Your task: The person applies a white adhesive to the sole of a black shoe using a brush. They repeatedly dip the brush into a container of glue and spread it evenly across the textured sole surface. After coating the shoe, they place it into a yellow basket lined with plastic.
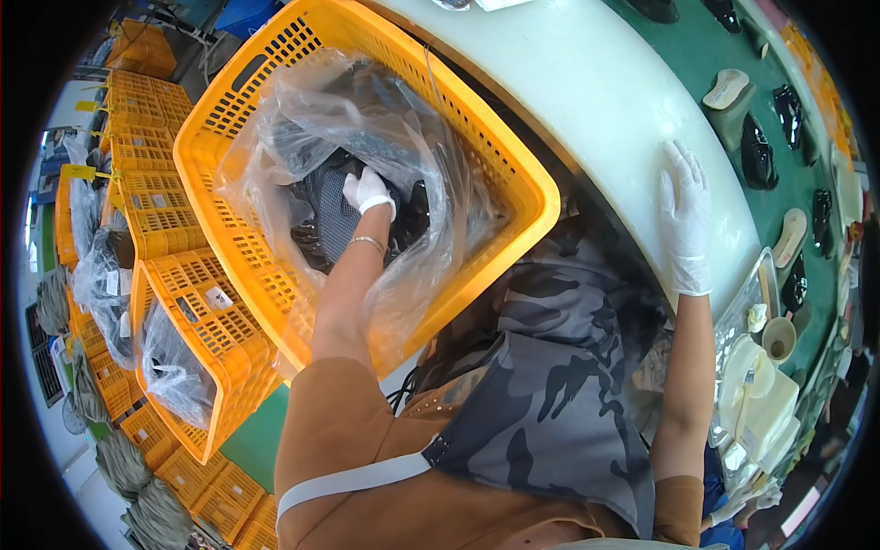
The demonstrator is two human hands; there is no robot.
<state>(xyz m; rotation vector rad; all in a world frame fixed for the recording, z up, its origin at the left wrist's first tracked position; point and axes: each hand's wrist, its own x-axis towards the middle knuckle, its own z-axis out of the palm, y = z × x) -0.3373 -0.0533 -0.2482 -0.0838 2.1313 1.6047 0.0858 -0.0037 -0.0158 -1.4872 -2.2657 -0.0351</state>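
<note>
My left hand [363, 190], in a white glove, reaches down into a clear plastic bag [435, 174] that lines a large yellow crate [522, 174]. Its fingers are curled against a dark grey, finely patterned piece [332, 206] among shiny black pieces; the fingertips are partly hidden, and what they pinch is hard to make out. Flat on the white tabletop [587, 82] lies my right hand [686, 211], also gloved, fingers stretched out and holding nothing.
Beyond the tabletop runs a green belt [788, 192] bearing shiny black shoe parts [758, 151] and cream sole-shaped pieces [727, 89]. A beige cup [778, 339] stands close to my right forearm. Stacked yellow crates [165, 206] and another bag-lined crate [206, 321] are at the left.
</note>
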